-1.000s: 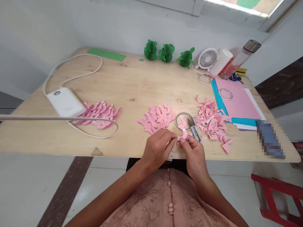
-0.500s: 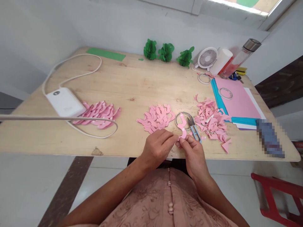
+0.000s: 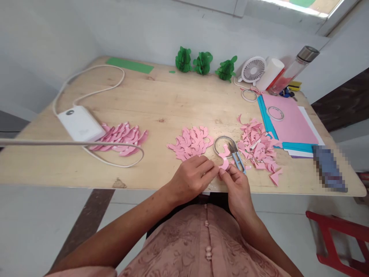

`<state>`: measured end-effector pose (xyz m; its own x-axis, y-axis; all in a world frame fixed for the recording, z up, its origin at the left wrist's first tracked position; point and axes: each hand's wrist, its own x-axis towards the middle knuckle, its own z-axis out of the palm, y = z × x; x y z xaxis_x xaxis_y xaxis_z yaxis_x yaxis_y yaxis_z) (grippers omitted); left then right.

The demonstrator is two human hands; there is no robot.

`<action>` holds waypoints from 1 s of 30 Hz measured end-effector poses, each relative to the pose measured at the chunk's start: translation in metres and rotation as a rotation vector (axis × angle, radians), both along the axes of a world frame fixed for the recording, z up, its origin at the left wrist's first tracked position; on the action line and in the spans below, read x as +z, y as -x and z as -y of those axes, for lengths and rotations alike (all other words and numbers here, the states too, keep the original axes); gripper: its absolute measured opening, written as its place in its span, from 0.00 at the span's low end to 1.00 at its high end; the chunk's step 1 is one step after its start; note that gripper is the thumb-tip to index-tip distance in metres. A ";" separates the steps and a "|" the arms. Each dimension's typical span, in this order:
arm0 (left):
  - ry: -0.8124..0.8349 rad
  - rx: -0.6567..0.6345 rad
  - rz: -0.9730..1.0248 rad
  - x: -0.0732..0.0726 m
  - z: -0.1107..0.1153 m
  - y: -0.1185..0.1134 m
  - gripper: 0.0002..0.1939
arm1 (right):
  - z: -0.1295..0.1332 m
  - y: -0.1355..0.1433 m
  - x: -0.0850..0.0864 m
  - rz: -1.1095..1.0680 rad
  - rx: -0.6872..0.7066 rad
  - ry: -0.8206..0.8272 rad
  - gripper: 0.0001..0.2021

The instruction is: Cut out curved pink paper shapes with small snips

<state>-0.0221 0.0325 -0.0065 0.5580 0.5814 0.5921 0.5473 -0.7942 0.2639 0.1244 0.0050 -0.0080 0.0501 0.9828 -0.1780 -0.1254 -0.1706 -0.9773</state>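
A wavy pink paper strip [image 3: 224,163] is pinched between my hands near the table's front edge. My left hand [image 3: 196,177] is closed on its left end, and my right hand [image 3: 236,186] grips its lower edge between thumb and fingers. Just beyond lie a grey tape roll [image 3: 219,145] and thread snips [image 3: 237,157] with blue handles, partly overlapping the roll. To the left of the strip is a pile of wavy pink paper cutouts [image 3: 190,142], its near edge close to my left knuckles. Pink paper scraps [image 3: 259,148] are heaped on the right.
A white power bank [image 3: 82,124] with a looping cable borders another pink pile [image 3: 123,138] at left. Three green paper plants [image 3: 203,63], a small fan [image 3: 253,70] and a bottle [image 3: 294,71] line the back. Paper sheets [image 3: 296,127] lie at right; a red stool [image 3: 325,238] stands below.
The paper strip has turned and dipped slightly to the right between my fingers. My left hand has shifted a little to the right; both hands still hold it.
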 end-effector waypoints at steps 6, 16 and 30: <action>-0.080 -0.037 -0.067 0.007 -0.001 0.004 0.09 | 0.000 -0.002 0.003 0.024 -0.023 0.016 0.07; 0.071 -0.060 0.089 0.004 0.003 0.009 0.12 | 0.001 -0.007 0.003 -0.085 -0.024 0.101 0.06; 0.836 0.137 0.673 0.009 0.011 0.003 0.09 | 0.001 -0.004 0.004 -0.063 -0.021 0.088 0.06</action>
